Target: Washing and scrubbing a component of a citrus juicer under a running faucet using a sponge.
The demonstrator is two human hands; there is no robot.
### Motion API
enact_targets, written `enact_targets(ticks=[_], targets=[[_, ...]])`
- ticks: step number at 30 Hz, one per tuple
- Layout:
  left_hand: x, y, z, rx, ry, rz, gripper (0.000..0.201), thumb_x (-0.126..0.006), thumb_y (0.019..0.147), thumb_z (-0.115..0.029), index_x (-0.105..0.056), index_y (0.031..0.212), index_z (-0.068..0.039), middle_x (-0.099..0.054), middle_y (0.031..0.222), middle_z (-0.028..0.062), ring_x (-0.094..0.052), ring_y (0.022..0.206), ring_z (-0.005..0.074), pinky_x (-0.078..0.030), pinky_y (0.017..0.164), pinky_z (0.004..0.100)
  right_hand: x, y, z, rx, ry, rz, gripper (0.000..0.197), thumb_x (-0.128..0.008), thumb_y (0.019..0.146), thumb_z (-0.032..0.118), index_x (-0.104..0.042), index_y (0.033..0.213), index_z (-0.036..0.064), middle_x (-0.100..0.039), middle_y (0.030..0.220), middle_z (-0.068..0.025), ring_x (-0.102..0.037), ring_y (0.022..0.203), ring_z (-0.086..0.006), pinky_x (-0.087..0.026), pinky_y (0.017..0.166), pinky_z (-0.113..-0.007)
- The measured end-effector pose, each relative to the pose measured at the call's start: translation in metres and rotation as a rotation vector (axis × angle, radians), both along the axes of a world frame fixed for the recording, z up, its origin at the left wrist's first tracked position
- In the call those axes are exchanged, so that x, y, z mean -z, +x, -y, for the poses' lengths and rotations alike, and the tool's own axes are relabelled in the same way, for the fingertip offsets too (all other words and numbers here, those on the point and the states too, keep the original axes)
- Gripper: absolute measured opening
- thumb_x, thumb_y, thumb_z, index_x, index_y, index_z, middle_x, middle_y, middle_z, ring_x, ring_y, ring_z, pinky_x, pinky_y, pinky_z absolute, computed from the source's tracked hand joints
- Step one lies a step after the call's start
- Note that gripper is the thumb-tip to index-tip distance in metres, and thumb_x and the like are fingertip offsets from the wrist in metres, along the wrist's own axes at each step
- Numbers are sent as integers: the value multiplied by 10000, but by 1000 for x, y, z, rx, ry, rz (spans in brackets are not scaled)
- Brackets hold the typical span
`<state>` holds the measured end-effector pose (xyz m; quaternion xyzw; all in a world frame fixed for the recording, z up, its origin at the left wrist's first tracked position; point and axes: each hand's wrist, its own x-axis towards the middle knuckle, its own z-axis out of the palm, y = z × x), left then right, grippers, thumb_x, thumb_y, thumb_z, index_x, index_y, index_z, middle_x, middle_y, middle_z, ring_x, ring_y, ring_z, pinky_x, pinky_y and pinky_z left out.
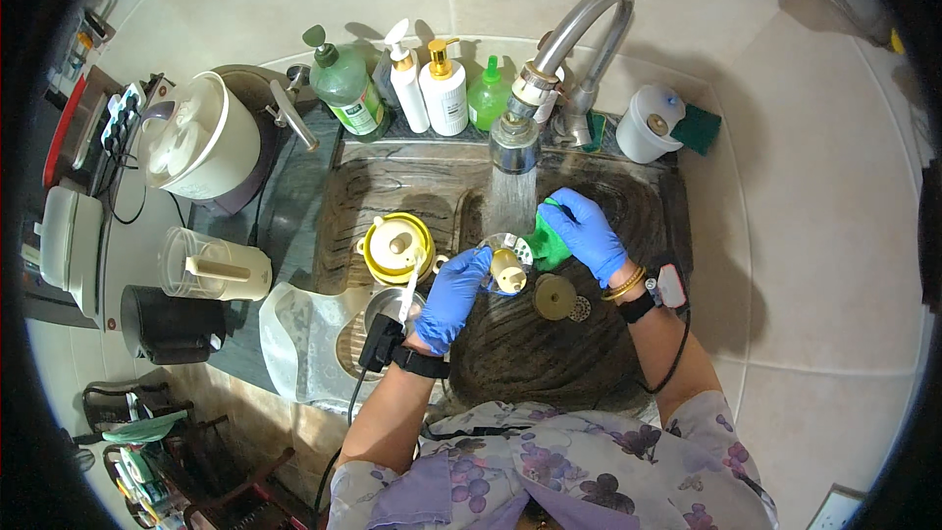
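My left hand [454,296], in a blue glove, is closed around a small cream-coloured cylindrical part [508,271], with a pale disc-like piece showing behind it. Just to the right, my right hand [586,234], gloved too, pinches a bright green scrubbing cloth or pad [550,239] close to that part. Water pours from the curved metal tap [514,142] right above them. Below my right hand, a round beige disc [554,296] and a small perforated disc [581,309] lie in the dark right basin [510,363].
The left basin holds a yellow bowl [369,257] with a cream lid-like piece [394,241] in it, and a metal bowl [378,302]. Pump bottles [444,98] line the back edge. A white container [645,128] stands back right; a clear jug [221,265] stands left.
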<state>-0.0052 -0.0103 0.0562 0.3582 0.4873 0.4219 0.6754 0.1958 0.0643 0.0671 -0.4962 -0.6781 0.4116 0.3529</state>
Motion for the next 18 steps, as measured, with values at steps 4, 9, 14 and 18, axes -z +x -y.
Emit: enact_targets(ticks=[4,9,14,18], targets=[[5,1,-1,-2,-22,2,276,-478,906,-266,-589,987,-26,-590,859,0,-542,751,63,-463,682,216,-10,-9,7,0,-230,-324,148,-556,848,149,-565,888,7,-575,758,-2,-502,669,-71,-440,614,-243],[-7,16,-3,-77,15,-28,258,-472,911,-206,-592,962,17,-580,807,-7,-496,698,50,-418,643,187,-7,-10,11,14,-461,-637,192,-559,841,120,-586,983,-5,-620,880,-32,-551,773,-80,-451,709,-222],[1,12,0,-1,87,-87,257,-473,910,-199,-588,969,24,-590,821,4,-501,729,54,-424,668,195,-3,-18,18,-241,-236,-224,165,-589,796,75,-604,939,-5,-621,879,-74,-573,780,-126,-452,724,-252],[8,9,1,25,98,-100,256,-476,909,-201,-589,969,21,-589,821,4,-497,737,54,-420,674,198,4,-16,14,-349,6,68,122,-601,789,106,-600,880,24,-611,783,-134,-585,670,-238,-456,654,-300]])
